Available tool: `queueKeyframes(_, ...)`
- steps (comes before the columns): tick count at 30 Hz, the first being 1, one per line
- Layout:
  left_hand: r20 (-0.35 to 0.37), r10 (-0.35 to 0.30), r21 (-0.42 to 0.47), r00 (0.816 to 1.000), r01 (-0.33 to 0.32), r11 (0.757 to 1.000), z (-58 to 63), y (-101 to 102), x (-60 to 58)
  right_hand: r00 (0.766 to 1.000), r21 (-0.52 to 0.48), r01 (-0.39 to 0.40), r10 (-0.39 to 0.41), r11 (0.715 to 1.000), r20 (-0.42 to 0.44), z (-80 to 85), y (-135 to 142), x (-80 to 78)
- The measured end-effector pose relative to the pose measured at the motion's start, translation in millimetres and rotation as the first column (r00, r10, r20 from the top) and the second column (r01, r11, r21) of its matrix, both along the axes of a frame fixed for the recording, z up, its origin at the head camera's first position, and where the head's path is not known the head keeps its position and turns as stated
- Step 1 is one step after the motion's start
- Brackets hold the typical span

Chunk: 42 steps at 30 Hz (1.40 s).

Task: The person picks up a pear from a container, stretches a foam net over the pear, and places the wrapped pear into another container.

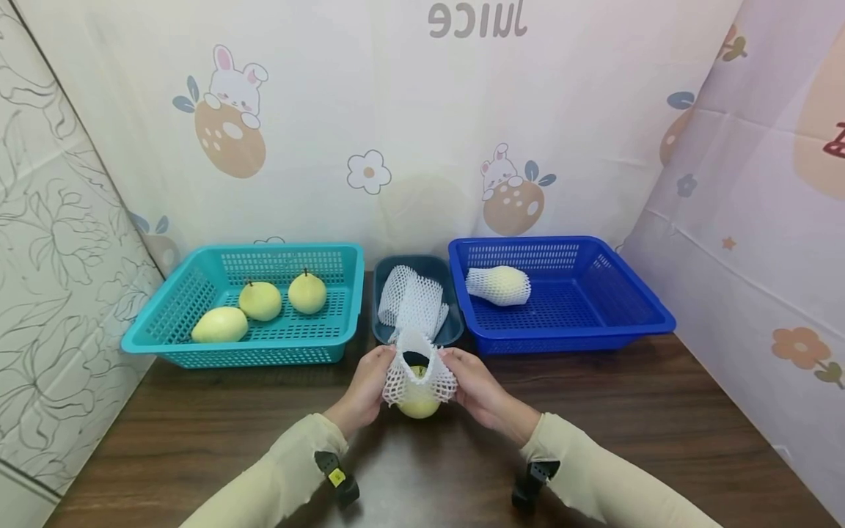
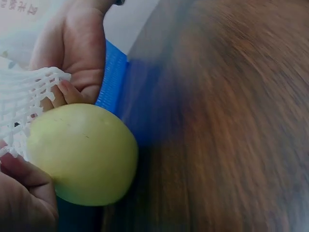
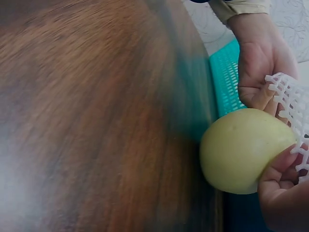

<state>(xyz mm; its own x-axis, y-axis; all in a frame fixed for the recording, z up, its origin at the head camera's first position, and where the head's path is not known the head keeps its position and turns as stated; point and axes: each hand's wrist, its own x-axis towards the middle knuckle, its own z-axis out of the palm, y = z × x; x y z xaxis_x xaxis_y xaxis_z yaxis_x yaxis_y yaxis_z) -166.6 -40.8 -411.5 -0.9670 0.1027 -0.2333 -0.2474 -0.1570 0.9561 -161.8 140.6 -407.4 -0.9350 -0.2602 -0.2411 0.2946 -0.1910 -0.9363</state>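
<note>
In the head view, my left hand [image 1: 361, 390] and right hand [image 1: 480, 390] pinch opposite sides of a white foam net sleeve [image 1: 441, 375]. The sleeve is stretched over the upper part of a yellow-green pear [image 1: 419, 408], whose stem shows through the sleeve's opening. The pear's rounded bottom [image 2: 91, 154] is bare in the left wrist view, with the net's edge [image 2: 41, 92] around its other end. In the right wrist view, fingers of the right hand [image 3: 285, 195] lie against the pear's side while gripping the net.
A teal basket [image 1: 257, 357] at left holds three bare pears. Several foam nets [image 1: 412, 293] lie in a small dark tray [image 1: 452, 334] at the middle. The blue basket [image 1: 568, 341] at right contains one net-wrapped pear [image 1: 505, 284]. Brown wooden tabletop [image 1: 594, 411] lies underneath.
</note>
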Motion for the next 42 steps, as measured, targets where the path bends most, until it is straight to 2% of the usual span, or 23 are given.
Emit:
queueKeyframes(4,-0.028,0.007,-0.106,1.0,-0.01,0.994,-2.1,0,2.9,0.999,0.066,0.039,-0.037,0.997,-0.026,-5.1,-1,1.2)
queueKeyframes(9,-0.056,0.018,-0.222,0.998,-0.03,0.974,-9.1,0,4.3,0.998,0.099,0.059,-0.055,0.993,-0.044,-14.8,-1,1.6)
queueKeyframes(15,-0.094,0.019,-0.29,0.995,-0.046,0.956,-20.9,1,6.0,0.995,0.123,0.085,-0.078,0.989,-0.054,-25.2,-1,4.8)
queueKeyframes(20,-0.101,0.036,-0.322,0.994,-0.068,0.944,-27.7,1,7.8,0.991,0.185,0.125,-0.112,0.975,-0.078,-30.6,-5,9.4)
queueKeyframes(25,-0.084,0.035,-0.379,0.996,-0.064,0.923,-30.3,2,7.0,0.97,0.305,0.202,-0.147,0.931,-0.195,-34.0,-7,10.7)
queueKeyframes(30,-0.075,0.03,-0.411,0.997,-0.058,0.91,-33.7,4,4.3,0.95,0.376,0.243,-0.142,0.894,-0.277,-36.2,-8,8.7)
queueKeyframes(34,-0.09,0.042,-0.44,0.995,-0.077,0.895,-36.3,5,2.6,0.946,0.411,0.253,-0.135,0.876,-0.295,-35.8,-9,7.8)
queueKeyframes(37,-0.112,0.046,-0.481,0.993,-0.095,0.871,-36.9,5,1.7,0.941,0.448,0.263,-0.125,0.855,-0.314,-35.4,-10,7.1)
queueKeyframes(42,-0.127,0.01,-0.54,0.992,-0.077,0.838,-38.2,3,-0.7,0.94,0.545,0.271,-0.096,0.793,-0.328,-35.0,-11,4.5)
